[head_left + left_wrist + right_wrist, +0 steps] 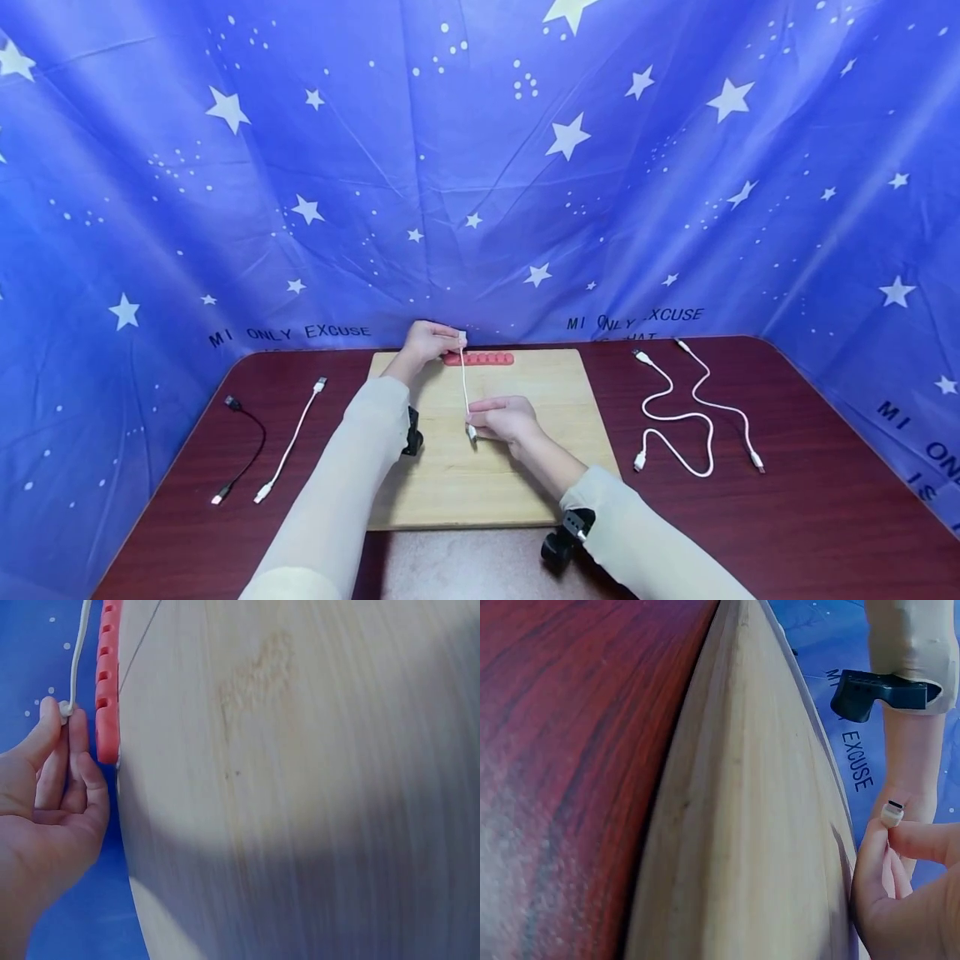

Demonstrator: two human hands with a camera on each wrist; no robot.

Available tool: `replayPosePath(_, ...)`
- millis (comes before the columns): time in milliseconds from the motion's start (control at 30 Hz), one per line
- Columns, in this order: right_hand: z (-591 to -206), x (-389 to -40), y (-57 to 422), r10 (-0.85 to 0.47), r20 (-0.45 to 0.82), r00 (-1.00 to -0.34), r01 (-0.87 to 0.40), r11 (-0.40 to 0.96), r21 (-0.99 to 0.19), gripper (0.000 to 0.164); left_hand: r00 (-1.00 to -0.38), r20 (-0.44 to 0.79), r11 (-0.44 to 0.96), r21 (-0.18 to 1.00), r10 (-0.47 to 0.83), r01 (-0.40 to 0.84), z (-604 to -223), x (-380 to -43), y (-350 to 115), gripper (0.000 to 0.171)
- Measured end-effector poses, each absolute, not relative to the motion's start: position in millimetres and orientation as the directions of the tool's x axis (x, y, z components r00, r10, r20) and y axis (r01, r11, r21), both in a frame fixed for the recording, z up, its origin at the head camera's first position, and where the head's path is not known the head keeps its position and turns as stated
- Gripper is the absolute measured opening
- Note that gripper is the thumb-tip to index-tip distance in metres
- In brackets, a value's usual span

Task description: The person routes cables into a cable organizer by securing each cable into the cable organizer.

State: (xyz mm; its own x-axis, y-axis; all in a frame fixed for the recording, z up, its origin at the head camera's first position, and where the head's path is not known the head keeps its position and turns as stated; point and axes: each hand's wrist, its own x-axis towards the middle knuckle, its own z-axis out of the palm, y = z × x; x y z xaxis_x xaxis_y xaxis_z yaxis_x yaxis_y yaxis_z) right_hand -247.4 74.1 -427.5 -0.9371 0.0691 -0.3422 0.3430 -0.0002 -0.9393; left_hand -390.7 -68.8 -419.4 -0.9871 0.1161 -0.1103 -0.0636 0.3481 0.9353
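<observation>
A short white USB cable (pixel 464 379) is stretched between the two hands above a wooden board (pixel 420 492). My left hand (pixel 429 340) pinches its far end between thumb and fingertips, beside a red slotted cable holder (pixel 487 359) on the board's back edge. In the left wrist view the cable's end (pixel 66 711) is mostly covered by the fingertips. Lower down, my right hand (pixel 510 418) pinches the near end. Its small connector (pixel 892 814) pokes out past the thumb and finger in the right wrist view.
Left of the board lie a short black cable (pixel 258 446) and a short white cable (pixel 292 440). To the right are a long curled white cable (pixel 708 433) and another white cable (pixel 738 408). A blue starry curtain (pixel 480 167) stands behind the dark red table (pixel 810 500).
</observation>
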Motion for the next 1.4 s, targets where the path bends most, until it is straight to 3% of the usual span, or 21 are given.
replayPosePath(133,-426.4,-248.1,74.1,0.053,-0.358,-0.932,0.357,-0.018,-0.934,0.027,-0.989,-0.102,0.344,0.937,0.110,-0.058,-420.6,-391.6,-71.3,0.032)
replayPosePath(600,-432.8,-251.6,70.7,0.079,-0.313,-0.947,0.317,0.049,-0.947,0.022,-0.991,-0.018,0.576,0.815,0.130,0.061,-422.0,-400.0,-79.0,0.029)
replayPosePath(833,-431.3,-252.3,72.6,0.101,-0.272,-0.957,0.281,0.083,-0.956,0.020,-0.990,-0.046,0.561,0.827,0.136,0.039,-422.9,-402.8,-69.7,0.029)
replayPosePath(1400,-426.2,-264.3,70.0,0.017,-0.270,-0.963,0.261,0.312,-0.913,0.013,-0.989,-0.032,0.666,0.742,0.146,0.075,-423.1,-406.1,-65.6,0.026)
